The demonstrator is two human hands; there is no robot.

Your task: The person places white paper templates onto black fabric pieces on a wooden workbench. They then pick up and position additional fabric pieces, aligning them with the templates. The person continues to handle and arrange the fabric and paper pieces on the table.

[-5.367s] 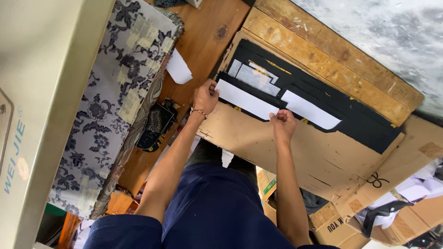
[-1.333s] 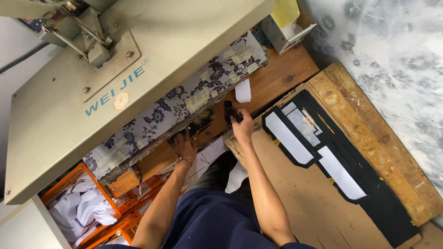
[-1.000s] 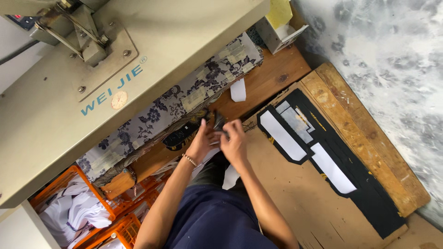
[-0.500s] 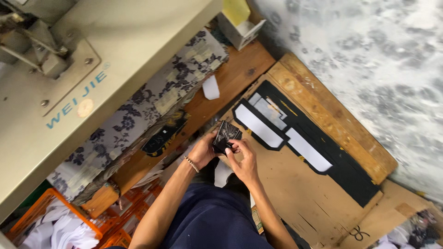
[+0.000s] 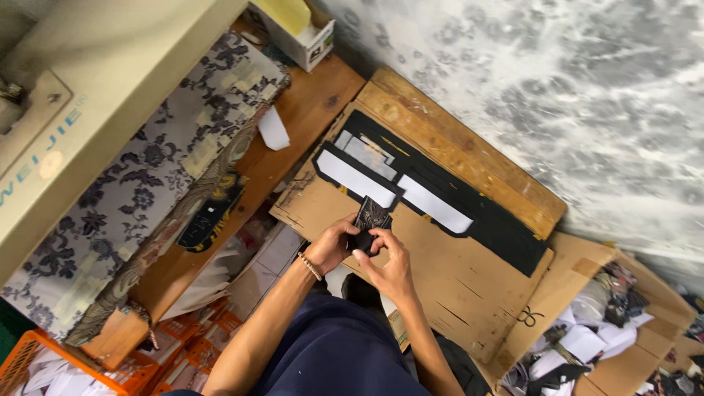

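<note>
Hands first: the left hand (image 5: 334,246) and the right hand (image 5: 389,260) meet over the near edge of a cardboard sheet (image 5: 440,271), both closed with fingers and thumbs on one small black patterned piece (image 5: 370,220), which stands up between them and projects above the fingertips. Largest items follow. Pale machine housing (image 5: 81,95) fills the upper left of the head view, and below it a grey cloth with a dark floral print (image 5: 139,183) drapes along a wooden bench (image 5: 308,117). Cardboard sheet, lying on wooden planks (image 5: 455,147) next to a mottled grey wall, carries a long black cut sheet (image 5: 469,209) with white rectangular pieces (image 5: 352,177) laid on it; the held piece is just in front of the nearest white rectangle. Orange crates (image 5: 44,359) holding white scraps sit at lower left; an open carton of mixed scraps (image 5: 594,337) sits at lower right. Smaller items: a small box (image 5: 304,37) at the far end of the bench, a dark cutting die (image 5: 205,216) at the bench edge, a white paper scrap (image 5: 273,128), and a bead bracelet (image 5: 310,265) on the left wrist.
</note>
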